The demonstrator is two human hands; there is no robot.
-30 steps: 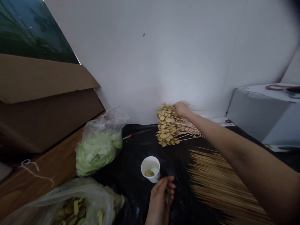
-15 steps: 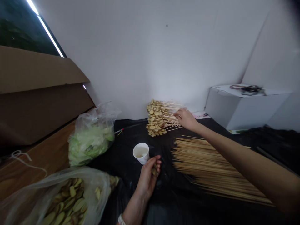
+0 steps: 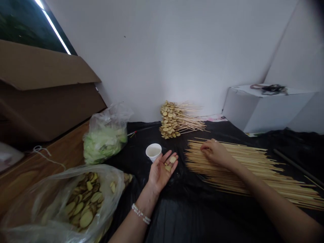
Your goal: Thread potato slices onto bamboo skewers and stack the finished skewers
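My left hand (image 3: 161, 167) lies palm up on the black sheet (image 3: 182, 216), fingers stretched out, with a few potato slices (image 3: 171, 161) resting on them. A small white paper cup (image 3: 153, 151) stands just left of its fingertips. My right hand (image 3: 215, 151) rests fingers down on the left end of a wide heap of bare bamboo skewers (image 3: 253, 168); its fingers curl onto the sticks, and whether they pinch one is unclear. A stack of skewers loaded with potato slices (image 3: 172, 118) lies against the wall behind.
A clear bag of potato slices (image 3: 81, 206) sits at the near left, and a bag of green leaves (image 3: 105, 141) beyond it. Cardboard boxes (image 3: 48, 98) stand on a wooden surface at left. A white box (image 3: 268, 108) is at the back right.
My right hand drew back from the loaded skewer stack and came down on the bare skewers. My left hand turned palm up and opened, showing the slices.
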